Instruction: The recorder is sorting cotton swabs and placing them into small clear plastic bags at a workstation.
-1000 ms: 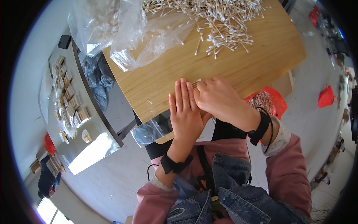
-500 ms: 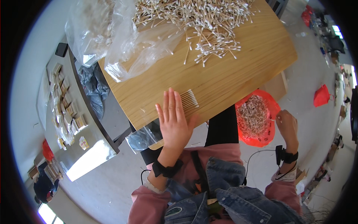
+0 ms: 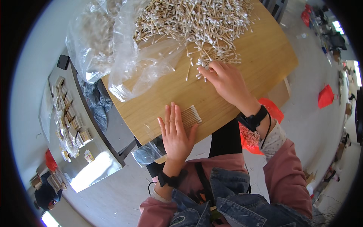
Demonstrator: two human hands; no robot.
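Left hand (image 3: 175, 137) flat on one swab row (image 3: 191, 115); right (image 3: 229, 84), grip unclear, at one pile (image 3: 200, 20).

Bright room; white glare on side table (image 3: 96, 170); edges bent, darkened.

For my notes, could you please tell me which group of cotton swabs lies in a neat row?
The small group showing just right of the left hand: it lies parallel and aligned, whereas the large pile is jumbled.

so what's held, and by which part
Left hand lies flat, no grip, partly covering white-tipped wooden swabs; whether right hand holds any cannot be told.
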